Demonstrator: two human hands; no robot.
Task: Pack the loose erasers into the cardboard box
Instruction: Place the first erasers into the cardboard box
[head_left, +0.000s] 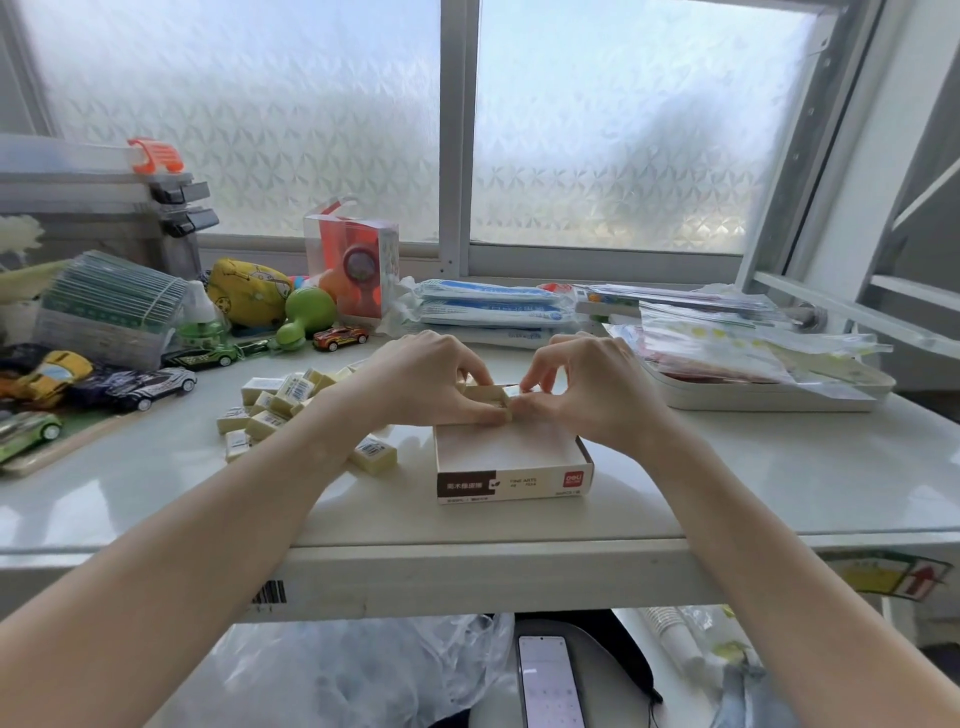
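Note:
A flat cardboard box (511, 470) with a brown and red label on its near side lies at the middle of the white table. My left hand (423, 382) and my right hand (587, 387) meet at its far end, and both pinch a small cardboard flap (488, 393) that stands up there. A heap of cream erasers (283, 402) in printed wrappers lies to the left of the box, partly under my left forearm. One eraser (373, 453) sits apart, close to the box's left wall. The box's inside is hidden from here.
Toy cars (137, 387) and a green bottle (202, 322) crowd the left side. Plastic packets (488, 306) lie behind the box, and a white tray (769, 397) of bagged items stands at the right. A phone (548, 680) lies below the table's front edge.

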